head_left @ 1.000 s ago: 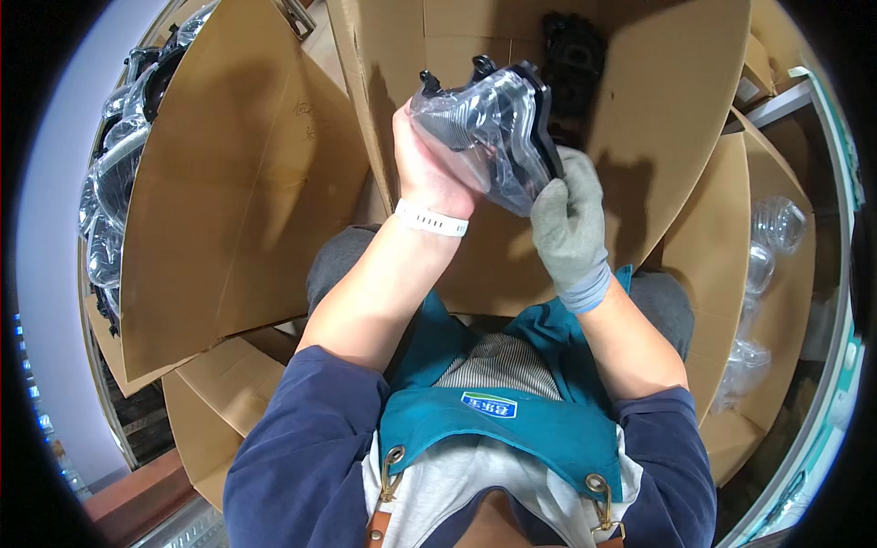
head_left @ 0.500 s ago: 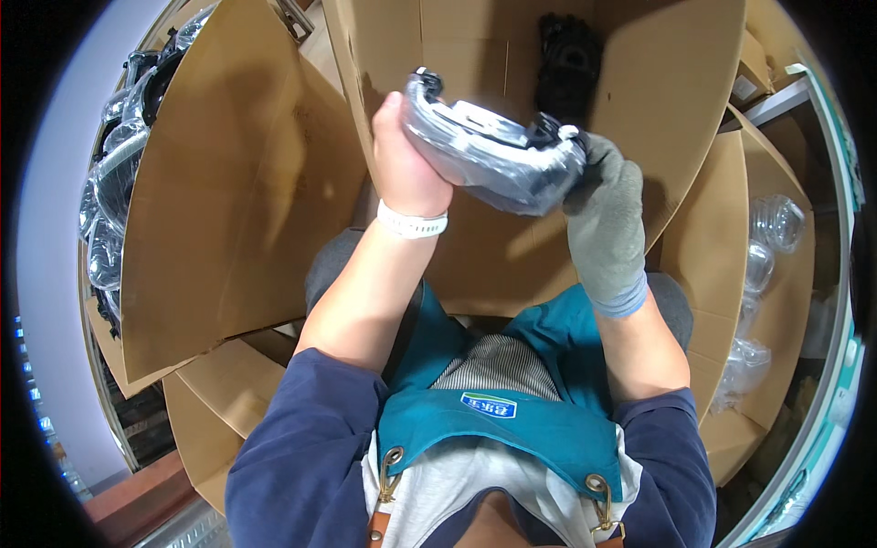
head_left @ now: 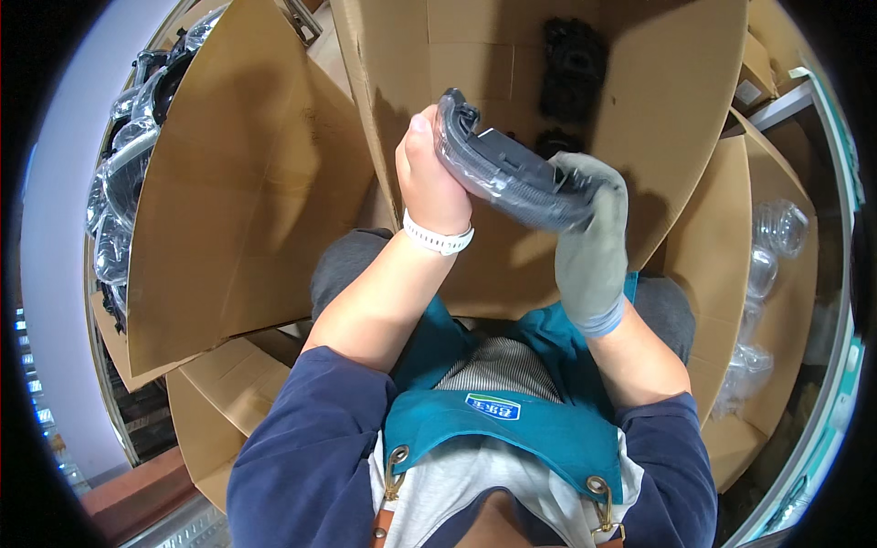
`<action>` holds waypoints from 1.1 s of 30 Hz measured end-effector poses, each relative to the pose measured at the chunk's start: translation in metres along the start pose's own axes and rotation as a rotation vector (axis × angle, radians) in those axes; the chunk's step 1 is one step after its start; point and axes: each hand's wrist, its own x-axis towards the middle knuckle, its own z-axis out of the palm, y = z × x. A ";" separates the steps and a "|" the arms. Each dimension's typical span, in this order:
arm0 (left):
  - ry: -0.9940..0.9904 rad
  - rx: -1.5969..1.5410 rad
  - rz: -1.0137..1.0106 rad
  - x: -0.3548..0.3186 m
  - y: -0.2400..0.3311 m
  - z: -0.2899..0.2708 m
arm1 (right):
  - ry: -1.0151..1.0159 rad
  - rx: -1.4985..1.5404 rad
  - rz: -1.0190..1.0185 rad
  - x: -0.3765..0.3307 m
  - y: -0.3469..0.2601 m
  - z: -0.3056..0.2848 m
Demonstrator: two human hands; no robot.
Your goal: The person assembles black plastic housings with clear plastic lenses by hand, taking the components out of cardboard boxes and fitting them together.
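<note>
The cardboard box [head_left: 662, 100] leaves room beyond; both hands [head_left: 433, 184] [head_left: 594, 239] grasp the dark curved part [head_left: 513, 186], long axis slanting down rightward, bulge toward the wearer.

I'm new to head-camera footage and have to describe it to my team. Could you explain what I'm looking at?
There is no robot here, just a person. The view comes from a wide camera worn on the head, looking down past the chest, so edges bend and the picture's left is the person's left.

The bare left hand and the right hand, in a grey glove, hold a dark curved part between them, one at each end. What it is exactly, I can't tell.

No tabletop shows. Beyond the hands stands a large open cardboard box with black parts inside. Clear-looking items sit in a box at the right, and shiny dark pieces are stacked at the far left.
</note>
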 end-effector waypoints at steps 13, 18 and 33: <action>-0.312 0.109 -0.085 0.018 -0.008 -0.007 | 0.141 0.266 -0.304 0.008 -0.039 -0.010; -0.241 0.098 -0.072 0.000 -0.003 -0.002 | -0.027 0.128 0.008 0.001 -0.019 -0.003; 0.077 0.378 0.473 -0.015 0.114 -0.027 | -0.097 0.376 -0.188 -0.003 -0.009 0.004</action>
